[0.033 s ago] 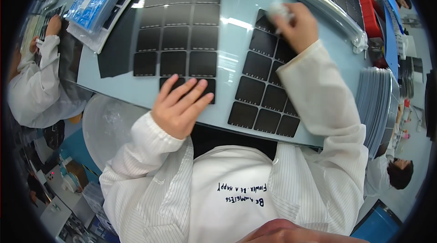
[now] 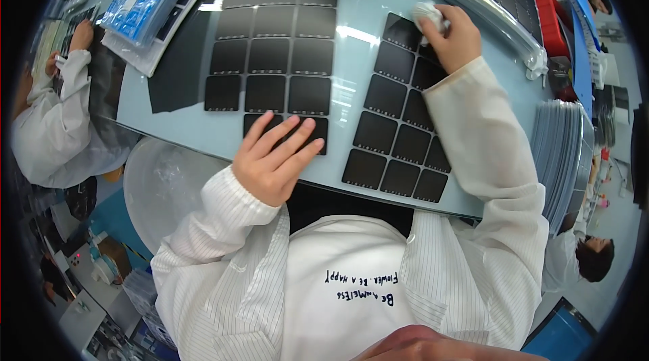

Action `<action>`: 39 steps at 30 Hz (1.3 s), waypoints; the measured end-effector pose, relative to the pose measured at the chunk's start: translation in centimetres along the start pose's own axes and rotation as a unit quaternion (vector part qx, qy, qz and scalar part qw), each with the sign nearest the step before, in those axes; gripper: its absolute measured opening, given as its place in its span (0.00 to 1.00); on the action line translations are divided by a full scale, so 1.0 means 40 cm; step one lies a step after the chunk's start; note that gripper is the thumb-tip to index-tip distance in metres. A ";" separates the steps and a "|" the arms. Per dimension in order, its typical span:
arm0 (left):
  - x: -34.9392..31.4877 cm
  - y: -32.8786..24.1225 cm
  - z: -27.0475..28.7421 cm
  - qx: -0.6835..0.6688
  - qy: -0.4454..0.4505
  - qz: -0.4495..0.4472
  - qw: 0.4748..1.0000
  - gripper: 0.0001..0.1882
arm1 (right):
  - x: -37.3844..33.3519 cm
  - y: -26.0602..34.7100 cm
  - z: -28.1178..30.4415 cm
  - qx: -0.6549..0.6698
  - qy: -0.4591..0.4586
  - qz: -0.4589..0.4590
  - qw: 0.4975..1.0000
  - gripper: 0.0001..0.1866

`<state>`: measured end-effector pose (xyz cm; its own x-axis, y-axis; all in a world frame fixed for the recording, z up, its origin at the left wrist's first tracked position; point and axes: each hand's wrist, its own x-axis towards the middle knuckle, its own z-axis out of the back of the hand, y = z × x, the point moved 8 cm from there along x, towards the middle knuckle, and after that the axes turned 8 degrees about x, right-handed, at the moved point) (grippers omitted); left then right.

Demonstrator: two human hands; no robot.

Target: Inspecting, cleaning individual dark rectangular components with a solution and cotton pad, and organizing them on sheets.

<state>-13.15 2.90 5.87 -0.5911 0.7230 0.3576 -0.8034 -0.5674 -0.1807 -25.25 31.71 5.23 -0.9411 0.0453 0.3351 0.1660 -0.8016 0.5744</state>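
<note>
Black sheet, pale grid lines

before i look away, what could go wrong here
The right hand holds a white wad at the right dark sheet, which might slide, since it lies close to the near edge of the table. The left hand has its fingers spread across the left dark sheet and could smudge it.

Glossy tabletop, smooth, sheeny dark panels, crumpled white wad, shiny plastic packet
</note>
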 end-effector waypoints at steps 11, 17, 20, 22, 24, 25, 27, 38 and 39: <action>-0.056 0.109 0.049 -0.063 -0.020 0.067 0.996 0.24 | -0.097 0.079 -0.025 0.143 0.140 0.031 0.979 0.17; -0.140 0.254 0.023 0.102 -0.043 0.244 0.964 0.25 | -0.076 0.206 -0.151 0.024 0.108 0.076 0.991 0.18; -0.140 0.263 0.020 0.130 -0.016 0.251 0.959 0.25 | -0.213 0.417 -0.254 0.078 0.282 0.229 0.928 0.21; -0.132 0.278 0.027 0.124 -0.012 0.248 0.961 0.24 | -0.208 0.444 -0.257 0.083 0.329 0.267 0.902 0.21; -0.121 0.279 0.029 0.117 -0.010 0.240 0.964 0.24 | -0.095 0.351 -0.221 0.057 0.218 0.181 0.957 0.19; -0.108 0.278 0.024 0.129 -0.019 0.230 0.964 0.24 | -0.027 0.284 -0.194 0.025 0.152 0.136 0.979 0.19; -0.100 0.277 0.020 0.139 -0.025 0.220 0.965 0.25 | 0.059 0.203 -0.152 -0.044 0.065 0.040 0.996 0.19; -0.095 0.271 0.027 0.130 -0.070 0.226 0.963 0.23 | 0.056 0.244 -0.153 -0.011 0.077 0.106 0.991 0.18; -0.095 0.272 0.025 0.129 -0.072 0.228 0.962 0.23 | 0.043 0.241 -0.156 -0.015 0.069 0.102 0.992 0.19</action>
<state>-19.57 -6.41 3.47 -0.8472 0.3237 0.4214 -0.4064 -0.9056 -0.1214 -27.12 20.35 6.68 -0.9209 -0.2002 0.3345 0.3499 -0.8030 0.4826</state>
